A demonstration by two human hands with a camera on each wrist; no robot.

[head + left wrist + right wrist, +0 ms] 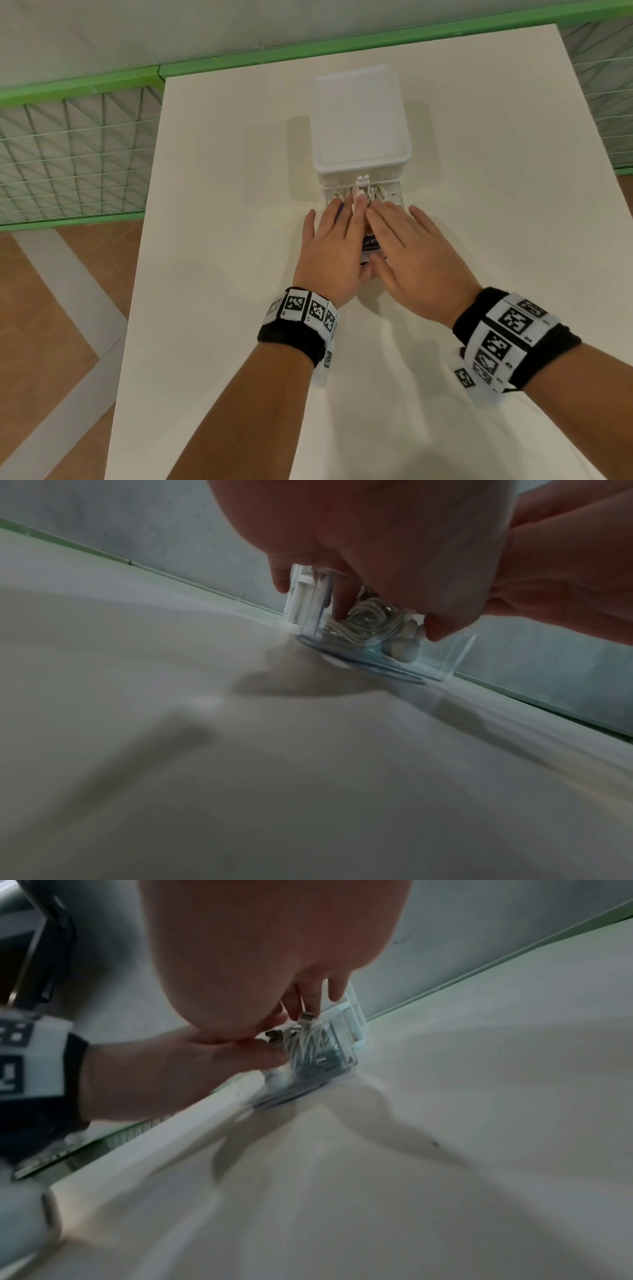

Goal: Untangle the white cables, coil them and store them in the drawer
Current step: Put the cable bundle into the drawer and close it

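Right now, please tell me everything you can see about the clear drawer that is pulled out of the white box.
The drawer looks like clear plastic with a bluish tint at its base, straight walls and square corners. It stands pulled out toward the person from the bottom of the white box, on the white table. Coiled white cables and their plugs fill it; one connector sticks up above the rim. The left hand and right hand lie flat over it, fingers straight, fingertips reaching down among the cables.
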